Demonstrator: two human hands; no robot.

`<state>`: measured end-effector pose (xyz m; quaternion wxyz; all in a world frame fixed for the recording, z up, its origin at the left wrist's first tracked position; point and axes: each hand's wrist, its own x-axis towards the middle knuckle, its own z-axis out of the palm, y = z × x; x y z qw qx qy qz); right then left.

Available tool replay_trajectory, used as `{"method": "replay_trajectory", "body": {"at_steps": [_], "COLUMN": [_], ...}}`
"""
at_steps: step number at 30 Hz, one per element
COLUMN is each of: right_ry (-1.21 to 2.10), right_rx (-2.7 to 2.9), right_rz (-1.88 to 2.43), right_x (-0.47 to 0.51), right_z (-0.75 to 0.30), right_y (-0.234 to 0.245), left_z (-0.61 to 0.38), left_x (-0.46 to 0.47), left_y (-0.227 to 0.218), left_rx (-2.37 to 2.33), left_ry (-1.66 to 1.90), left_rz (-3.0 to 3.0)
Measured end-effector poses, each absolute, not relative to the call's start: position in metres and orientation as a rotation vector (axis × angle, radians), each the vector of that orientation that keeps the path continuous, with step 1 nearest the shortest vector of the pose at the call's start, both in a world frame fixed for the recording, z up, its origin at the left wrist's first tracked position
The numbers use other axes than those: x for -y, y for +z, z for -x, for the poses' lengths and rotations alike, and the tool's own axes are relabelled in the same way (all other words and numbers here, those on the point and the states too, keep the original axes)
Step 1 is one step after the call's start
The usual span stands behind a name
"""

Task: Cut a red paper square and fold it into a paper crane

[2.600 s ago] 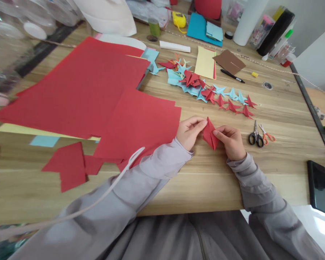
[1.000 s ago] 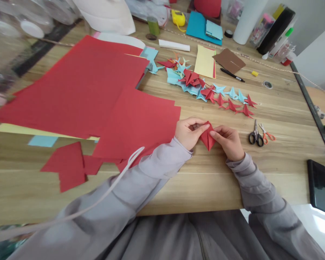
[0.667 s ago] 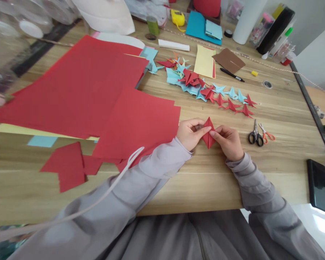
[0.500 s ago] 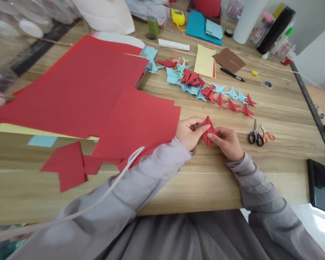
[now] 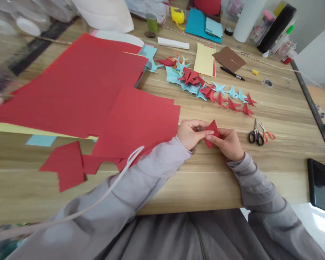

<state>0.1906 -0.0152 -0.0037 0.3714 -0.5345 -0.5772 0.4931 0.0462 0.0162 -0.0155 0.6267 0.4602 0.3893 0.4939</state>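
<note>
At your far left, clear jars (image 5: 8,39) crowd the dark strip (image 5: 43,47) along the desk (image 5: 184,195). Next come the red sheets (image 5: 78,86), overlapping and fanned wide. A yellow sheet (image 5: 29,130) and a blue slip (image 5: 41,140) poke out beneath them. Red scraps (image 5: 69,166) lie just below, with wood showing between them and the desk's near edge. A pale cord (image 5: 119,177) crosses your left sleeve (image 5: 157,162), its loop over the red sheets' lower part.

Your left hand (image 5: 188,133) is just beside the sheets' right edge, its fingers pinching the left side of the folded paper (image 5: 212,126). That small red diamond is between your two hands, one point aimed away from you, the other towards you. Your right hand (image 5: 230,144) grips its right side, thumb on top, the two thumbs close together over it. You have wood grain on the near side, from your wrists down to the edge.

Beyond your hands, red and blue cranes (image 5: 232,104) trail rightward, well apart from the paper. Right of your right hand are the black scissors (image 5: 256,137) and orange scissors (image 5: 271,135), side by side. Farther right, the phone (image 5: 319,186) sits at the near edge, its lower end reaching past it. Any print on the bottles (image 5: 276,30) at the back right is too small to read.
</note>
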Motion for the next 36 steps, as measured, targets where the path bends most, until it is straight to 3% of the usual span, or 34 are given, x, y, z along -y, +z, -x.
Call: {"method": "replay_trajectory", "body": {"at_steps": [24,36], "right_ry": [1.32,1.319], "right_rx": [1.512,1.551], "right_rz": [1.278,1.28], "right_x": [0.015,0.016], "right_z": [-0.188,-0.189], "right_y": [-0.008,-0.007], "left_z": [-0.049,-0.046], "left_x": [-0.02,-0.016], "left_y": [-0.028,-0.017], "left_rx": [-0.922,-0.914], "left_ry": [1.245,1.026], "left_rz": [-0.91,-1.162]}}
